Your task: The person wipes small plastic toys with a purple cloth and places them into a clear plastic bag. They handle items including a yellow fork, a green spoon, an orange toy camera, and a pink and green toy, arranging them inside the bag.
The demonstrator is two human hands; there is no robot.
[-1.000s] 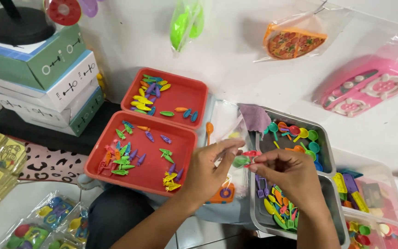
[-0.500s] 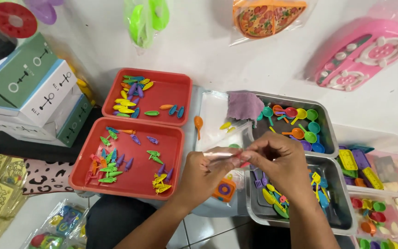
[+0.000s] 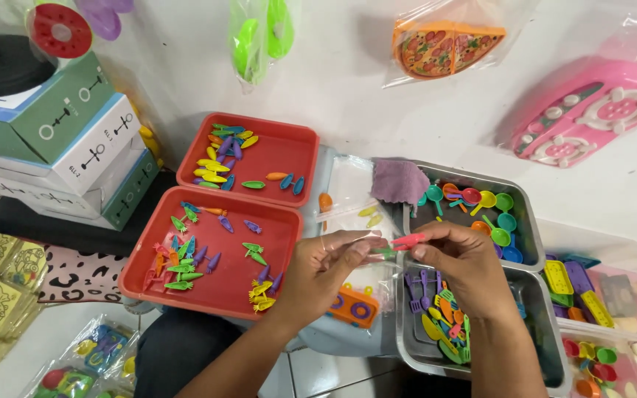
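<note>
Right hand (image 3: pixel 460 259) now pinches pink piece (image 3: pixel 409 239); left hand (image 3: pixel 331 258) unmoved.

This is looking like a small toy packing workplace, perhaps in a home. Bagged toys are leaning against the white wall, among them a pizza set (image 3: pixel 447 46) and a pink toy stove (image 3: pixel 587 118), while stacked boxes (image 3: pixel 60 147) are sitting at the left. Red trays (image 3: pixel 289 228) and metal trays (image 3: pixel 525 221) are holding sorted plastic pieces, and filled bags (image 3: pixel 82 361) are lying on the floor.
</note>
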